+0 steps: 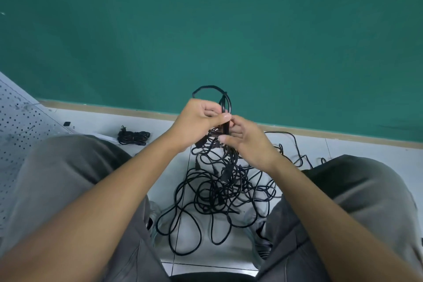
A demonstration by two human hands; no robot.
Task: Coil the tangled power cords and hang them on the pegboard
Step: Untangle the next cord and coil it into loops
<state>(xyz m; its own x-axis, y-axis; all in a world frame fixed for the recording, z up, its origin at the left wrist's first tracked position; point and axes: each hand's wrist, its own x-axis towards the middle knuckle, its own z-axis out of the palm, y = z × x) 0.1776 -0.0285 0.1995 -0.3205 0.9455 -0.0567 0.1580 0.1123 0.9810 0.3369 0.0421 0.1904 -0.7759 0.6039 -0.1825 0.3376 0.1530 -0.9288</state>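
Pegboard: one white perforated metal pegboard [16, 135] at the left edge of the frame, leaning or lying at a slant; thin wire hooks show on it, too small to count.
Small black item: one small dark square object [66, 124] on the floor just right of the pegboard's upper corner; what it is cannot be told.
Coiled cord: one bundled black power cord [134, 138] with its plug sticking up at the left end, lying on the pale floor tiles [160, 190] left of centre, well apart from the tangle.
Knees: two, in grey trousers, one at lower left [64, 178] and one at lower right [357, 190], with the tangle on the floor between them.
Left hand: one left hand [196, 123] at frame centre, fingers curled and thumb pressed across, gripping black cord strands; a single loop of cord [211, 89] rises above it against the wall.
Right hand: one right hand [243, 138] touching the left hand, fingers partly curled, thumb and fingertips pinching the same cord strands just below the left thumb.
Hands together: both are closed on the cord and meet at frame centre, held above the floor.
Tangled cords: one heap of loose black power cords [219, 190] at lower centre, hanging from the hands down to the tiles; separate cords cannot be counted, several plug ends show in it.
Stray strands: a few loops [295, 144] trail right of the hands along the floor.
Wall: one teal green wall [206, 18] across the upper frame, with a tan baseboard strip [320, 131] below.
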